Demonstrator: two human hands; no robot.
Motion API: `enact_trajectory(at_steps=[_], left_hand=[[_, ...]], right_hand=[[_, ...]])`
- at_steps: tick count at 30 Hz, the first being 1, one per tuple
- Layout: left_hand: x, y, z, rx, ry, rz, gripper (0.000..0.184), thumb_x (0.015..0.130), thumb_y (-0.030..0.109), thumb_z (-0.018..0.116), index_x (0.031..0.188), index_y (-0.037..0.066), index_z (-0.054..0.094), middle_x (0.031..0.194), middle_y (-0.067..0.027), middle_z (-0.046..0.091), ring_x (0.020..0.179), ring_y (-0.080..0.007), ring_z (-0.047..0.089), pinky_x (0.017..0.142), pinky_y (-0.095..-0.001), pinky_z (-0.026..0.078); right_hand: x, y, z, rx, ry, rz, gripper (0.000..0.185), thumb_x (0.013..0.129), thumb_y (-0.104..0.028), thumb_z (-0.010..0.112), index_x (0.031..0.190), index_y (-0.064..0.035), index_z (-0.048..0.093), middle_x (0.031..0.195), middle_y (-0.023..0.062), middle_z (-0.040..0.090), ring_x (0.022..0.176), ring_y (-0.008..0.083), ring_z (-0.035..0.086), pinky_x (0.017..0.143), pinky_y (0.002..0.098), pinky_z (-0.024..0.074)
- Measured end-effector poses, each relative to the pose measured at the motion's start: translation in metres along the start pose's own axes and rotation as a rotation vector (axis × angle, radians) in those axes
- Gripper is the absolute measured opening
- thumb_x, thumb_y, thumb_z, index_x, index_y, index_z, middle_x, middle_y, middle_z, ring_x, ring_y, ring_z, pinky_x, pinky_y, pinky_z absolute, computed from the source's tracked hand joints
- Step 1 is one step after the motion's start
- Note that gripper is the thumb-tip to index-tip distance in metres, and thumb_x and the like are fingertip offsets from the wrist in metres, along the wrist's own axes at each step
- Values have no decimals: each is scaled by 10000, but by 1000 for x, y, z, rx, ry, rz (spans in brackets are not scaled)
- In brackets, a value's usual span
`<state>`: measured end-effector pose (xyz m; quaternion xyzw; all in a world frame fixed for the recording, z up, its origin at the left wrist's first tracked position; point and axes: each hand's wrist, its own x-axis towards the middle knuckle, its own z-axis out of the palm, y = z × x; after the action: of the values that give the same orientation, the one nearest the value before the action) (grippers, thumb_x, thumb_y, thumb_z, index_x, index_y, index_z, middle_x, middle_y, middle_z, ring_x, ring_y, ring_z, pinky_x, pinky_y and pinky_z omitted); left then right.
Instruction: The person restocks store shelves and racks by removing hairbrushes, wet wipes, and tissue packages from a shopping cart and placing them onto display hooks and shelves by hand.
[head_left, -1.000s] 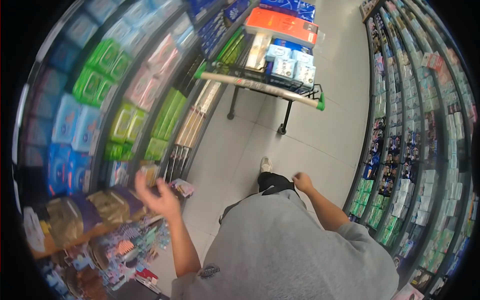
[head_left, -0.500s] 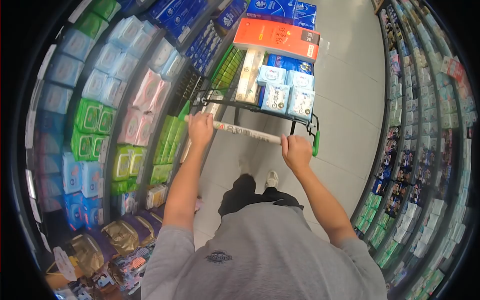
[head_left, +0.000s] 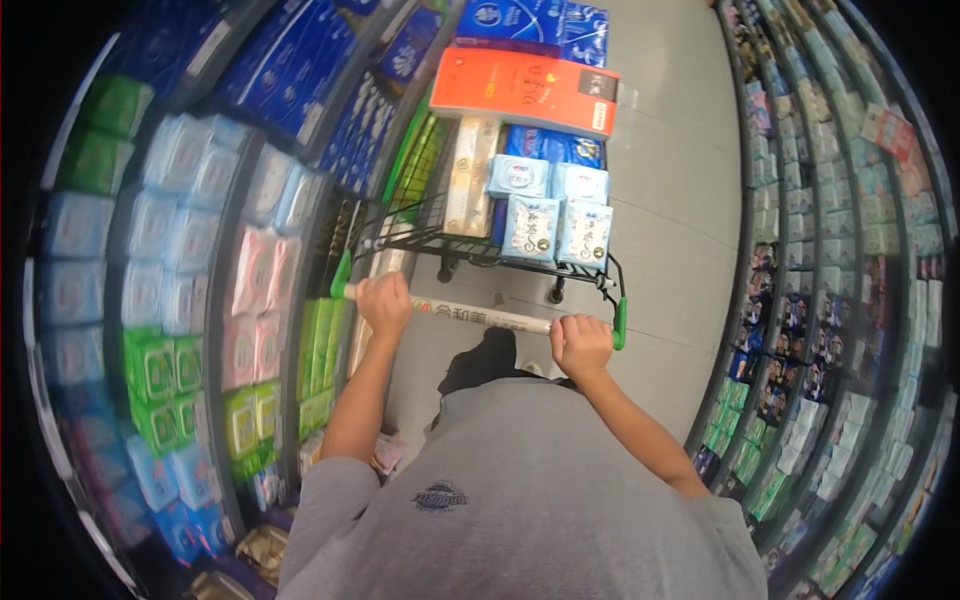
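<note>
My left hand (head_left: 385, 302) is wrapped around the left part of a shopping cart handle (head_left: 470, 316), beside its green end. Near the other green end, my right hand (head_left: 583, 345) grips the same pale printed bar. Ahead of the bar is the black wire cart (head_left: 470, 256). Several light blue and white packs (head_left: 532, 228) stand at its near end, with a long beige pack (head_left: 470, 180) to their left. An orange-red box (head_left: 525, 90) lies across the load, and large blue packs (head_left: 535, 22) fill the far end.
Shelves on the left hold pink packs (head_left: 262, 270), green packs (head_left: 150, 375) and blue packs (head_left: 295, 70), close to the cart's left side. A right-hand shelf (head_left: 800, 250) carries many small packages. Grey tiled floor (head_left: 670, 200) runs between them.
The left shelf goods have slid down and back in view as I move forward along the aisle. Handle and hands now appear lower, closer to my body. Both hands keep their grip.
</note>
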<state>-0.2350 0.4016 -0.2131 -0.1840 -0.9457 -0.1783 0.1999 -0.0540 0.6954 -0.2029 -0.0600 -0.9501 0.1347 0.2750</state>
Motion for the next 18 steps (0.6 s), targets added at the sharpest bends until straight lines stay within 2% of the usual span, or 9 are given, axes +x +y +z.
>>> enact_trajectory(at_steps=[4, 13, 16, 18], left_hand=[[14, -13, 17, -49, 30, 0, 251, 885, 187, 552, 657, 94, 600, 640, -84, 602, 644, -291, 541, 754, -420, 400], [72, -20, 46, -128, 57, 38, 309, 886, 181, 595, 609, 67, 521, 608, -102, 542, 660, -312, 511, 761, -427, 388], [86, -8, 50, -122, 20, 20, 281, 870, 178, 619, 626, 62, 537, 615, -93, 552, 679, -310, 521, 810, -429, 400], [82, -15, 49, -228, -22, -59, 233, 845, 172, 655, 660, 56, 573, 630, -84, 571, 696, -311, 533, 882, -436, 398]], right_hand=[[18, 1, 17, -24, -56, 2, 212, 827, -224, 645, 667, -122, 549, 638, 34, 508, 596, 235, 508, 595, 380, 374], [79, 13, 53, -83, -70, 88, 187, 818, -192, 640, 671, -107, 561, 643, 50, 517, 625, 255, 517, 638, 406, 373], [95, 22, 49, -44, -67, 137, 173, 816, -182, 649, 685, -95, 575, 652, 57, 536, 637, 265, 529, 646, 410, 383], [92, 19, 44, -10, -75, 166, 158, 816, -175, 656, 703, -84, 592, 664, 61, 555, 648, 272, 539, 654, 412, 391]])
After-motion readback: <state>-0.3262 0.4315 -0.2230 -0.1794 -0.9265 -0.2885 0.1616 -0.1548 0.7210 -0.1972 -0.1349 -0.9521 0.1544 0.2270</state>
